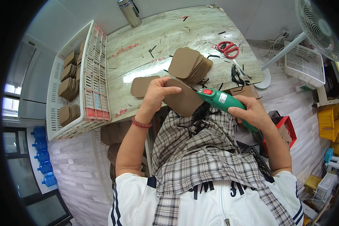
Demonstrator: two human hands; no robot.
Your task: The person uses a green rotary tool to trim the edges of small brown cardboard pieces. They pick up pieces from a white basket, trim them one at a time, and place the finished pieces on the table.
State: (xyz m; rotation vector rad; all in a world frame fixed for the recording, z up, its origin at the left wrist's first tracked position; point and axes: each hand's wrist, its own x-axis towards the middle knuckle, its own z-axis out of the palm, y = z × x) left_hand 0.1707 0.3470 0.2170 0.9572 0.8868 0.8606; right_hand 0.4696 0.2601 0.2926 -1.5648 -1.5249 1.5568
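Note:
My left hand (157, 94) pinches a brown rounded-corner pad (184, 101) between thumb and fingers, holding it above my lap at the table's near edge. My right hand (254, 112) is wrapped round the green body of handheld electric scissors (222, 100) with a red button. The tool's tip meets the pad's upper right edge; the blade itself is too small to make out. Just beyond, a tall stack of matching brown pads (185, 63) leans on the table. Another flat brown pad (140, 86) lies left of it, partly behind my left hand.
A white crate (87, 81) with several stacks of brown pads stands at left. Red-handled scissors (228, 49) and black scraps (237, 75) lie on the table's right. A steel flask (130, 14) stands at the back, a fan (320, 28) at far right. A plaid apron (196, 150) covers my lap.

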